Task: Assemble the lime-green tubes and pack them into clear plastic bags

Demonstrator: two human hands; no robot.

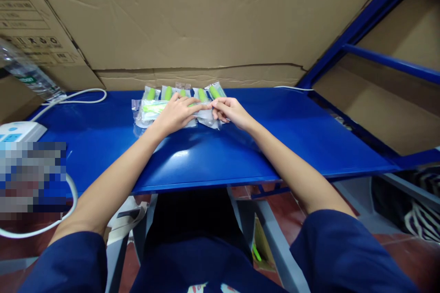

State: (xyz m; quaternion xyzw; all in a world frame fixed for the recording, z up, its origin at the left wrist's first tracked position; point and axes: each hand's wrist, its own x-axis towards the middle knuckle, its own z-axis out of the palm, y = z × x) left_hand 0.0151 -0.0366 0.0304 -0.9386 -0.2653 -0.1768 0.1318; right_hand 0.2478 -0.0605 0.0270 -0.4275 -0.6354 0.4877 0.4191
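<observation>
Several clear plastic packets, each with a bright green stick-like piece inside, lie side by side at the back of the blue table; one packet (150, 94) is at the left end. Across their near ends lies another clear packet (147, 109) with a yellow-green piece. My left hand (177, 112) rests over this crosswise packet, palm down, fingers stretched to the right. Beside its fingertips, my right hand (229, 112) is closed, thumb and index finger pinched at what looks like the crosswise packet's right end. The fingers hide much of that end.
A cardboard sheet (192, 18) stands behind the blue table (213, 165). On the left are a clear plastic bottle (30, 73), a white device (24, 132) and a looping white cable (98, 90). A blue metal frame (385, 59) bounds the right side.
</observation>
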